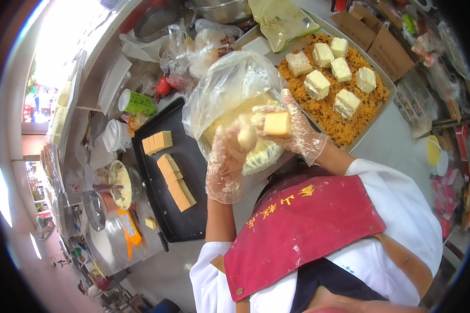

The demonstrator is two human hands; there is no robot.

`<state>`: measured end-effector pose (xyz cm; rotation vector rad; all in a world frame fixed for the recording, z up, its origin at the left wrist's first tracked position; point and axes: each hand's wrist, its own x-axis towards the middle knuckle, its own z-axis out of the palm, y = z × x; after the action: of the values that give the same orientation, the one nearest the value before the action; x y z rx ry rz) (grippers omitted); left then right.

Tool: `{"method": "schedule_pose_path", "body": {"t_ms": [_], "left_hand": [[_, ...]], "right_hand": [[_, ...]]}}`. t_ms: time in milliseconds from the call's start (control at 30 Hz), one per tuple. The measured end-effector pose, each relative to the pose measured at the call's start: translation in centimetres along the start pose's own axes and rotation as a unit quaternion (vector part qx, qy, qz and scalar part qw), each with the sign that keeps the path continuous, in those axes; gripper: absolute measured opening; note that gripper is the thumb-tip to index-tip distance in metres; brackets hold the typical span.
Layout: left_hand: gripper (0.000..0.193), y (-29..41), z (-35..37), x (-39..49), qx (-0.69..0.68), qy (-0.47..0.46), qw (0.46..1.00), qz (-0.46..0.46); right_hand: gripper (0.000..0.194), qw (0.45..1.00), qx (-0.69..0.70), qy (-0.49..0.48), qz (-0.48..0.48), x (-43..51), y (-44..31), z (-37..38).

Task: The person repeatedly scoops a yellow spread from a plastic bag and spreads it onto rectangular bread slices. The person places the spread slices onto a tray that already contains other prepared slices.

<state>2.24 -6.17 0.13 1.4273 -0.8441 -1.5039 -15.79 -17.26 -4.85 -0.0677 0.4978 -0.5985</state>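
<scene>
My right hand (297, 129), in a clear plastic glove smeared with cream, grips a small block of yellow sponge cake (277, 124). Close beside it is my left hand (226, 164), gloved too, its fingers thickly coated in pale cream; whether they pinch a lump of it is hard to tell. Both hands are over a plastic-lined bowl of cream (260, 158), whose clear bag (235, 74) stands up at the far side. To the left, a black baking tray (192, 164) bears two rows of cut sponge cake (176, 182).
At the right, a metal tray (391, 96) contains orange-brown floss (333, 121) with several cream-coated blocks (317, 85) on it. A yellow-green bag (280, 23) lies across its far edge. Left of the black tray are a bowl of yellow cream (123, 184), a green can (138, 102) and a white tub (116, 135).
</scene>
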Motion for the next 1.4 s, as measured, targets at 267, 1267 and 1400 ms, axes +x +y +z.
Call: {"method": "schedule_pose_path", "body": {"t_ms": [267, 1267, 1400], "left_hand": [[0.052, -0.6, 4.4, -1.0, 0.272, 0.140, 0.902, 0.305], [0.034, -9.7, -3.0, 1.9, 0.266, -0.111, 0.955, 0.067], [0.037, -4.5, -4.0, -1.5, -0.047, 0.069, 0.996, -0.006]], "right_hand": [[0.088, 0.997, 0.038, 0.011, 0.060, 1.2, 3.3, 1.5], [0.045, 0.993, 0.110, -0.052, 0.002, 4.8, 0.5, 2.0], [0.052, 0.984, 0.133, -0.107, 0.050, 4.6, 0.9, 2.4]]}}
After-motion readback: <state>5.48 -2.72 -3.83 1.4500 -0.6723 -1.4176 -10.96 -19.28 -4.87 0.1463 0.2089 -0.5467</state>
